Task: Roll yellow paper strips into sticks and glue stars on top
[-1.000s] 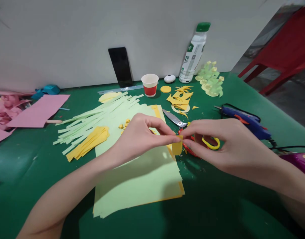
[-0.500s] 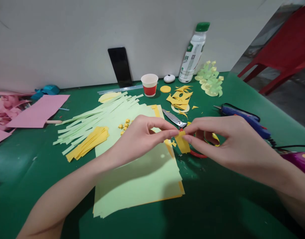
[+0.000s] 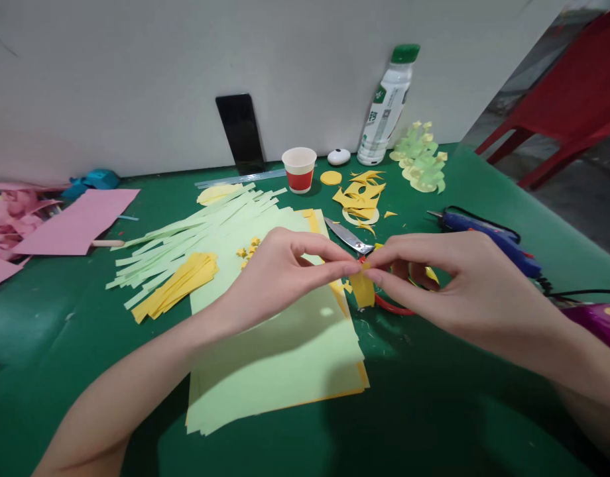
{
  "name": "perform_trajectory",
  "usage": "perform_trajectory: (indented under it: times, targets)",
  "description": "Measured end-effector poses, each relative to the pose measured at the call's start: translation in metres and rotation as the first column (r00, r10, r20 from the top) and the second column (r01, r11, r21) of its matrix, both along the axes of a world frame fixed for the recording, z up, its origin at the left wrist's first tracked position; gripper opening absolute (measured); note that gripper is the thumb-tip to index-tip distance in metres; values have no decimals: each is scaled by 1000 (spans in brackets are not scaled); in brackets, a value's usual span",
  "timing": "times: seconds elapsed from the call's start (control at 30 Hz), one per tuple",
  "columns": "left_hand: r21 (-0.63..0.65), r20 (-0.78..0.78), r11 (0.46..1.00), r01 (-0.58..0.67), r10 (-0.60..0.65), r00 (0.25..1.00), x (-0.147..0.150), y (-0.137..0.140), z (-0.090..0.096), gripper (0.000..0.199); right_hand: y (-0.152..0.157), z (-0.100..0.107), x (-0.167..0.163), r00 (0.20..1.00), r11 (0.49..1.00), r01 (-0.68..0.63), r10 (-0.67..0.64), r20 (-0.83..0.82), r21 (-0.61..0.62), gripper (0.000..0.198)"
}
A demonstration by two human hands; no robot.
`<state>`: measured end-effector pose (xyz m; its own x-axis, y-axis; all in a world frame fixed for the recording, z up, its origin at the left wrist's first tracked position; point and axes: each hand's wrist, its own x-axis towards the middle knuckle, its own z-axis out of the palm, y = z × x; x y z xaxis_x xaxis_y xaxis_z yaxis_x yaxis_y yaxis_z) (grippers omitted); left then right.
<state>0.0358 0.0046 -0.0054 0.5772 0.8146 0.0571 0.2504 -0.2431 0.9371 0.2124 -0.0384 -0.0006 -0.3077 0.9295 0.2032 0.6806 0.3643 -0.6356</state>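
Note:
Between the fingertips of both hands hangs a short yellow paper strip. My left hand pinches its upper left edge, above the pale green paper stack. My right hand pinches the upper right of the same strip with thumb and index finger. Directly behind the strip lie scissors with red and yellow handles, partly hidden by my right hand. Several small folded yellow paper stars sit on the stack beside my left hand. A bundle of yellow strips rests to the left.
Pale green strips fan out at the left, near pink paper. A paper cup, bottle and phone stand along the wall. Yellow scraps lie behind the scissors. A blue glue gun is on the right.
The yellow strip's hanging end has swung slightly and now hangs straighter. My left fingertips have shifted a little to the right, closer to the right ones.

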Motion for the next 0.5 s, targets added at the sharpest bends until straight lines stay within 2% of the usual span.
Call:
perform_trajectory:
  times: [0.23,0.37,0.5]
  targets:
    - [-69,-1,998,-1,1,1000,-2,0,-1,7,-4,-5,1,998,998,-35,32,59,52,18]
    - [-137,-17,991,1,-4,1000,-2,-1,-1,12,-6,-5,-6,997,995,-25,17,80,100,27]
    - [-143,-76,989,-23,12,997,2,-2,1,17,-8,-4,-8,996,991,-31,20,91,127,26]
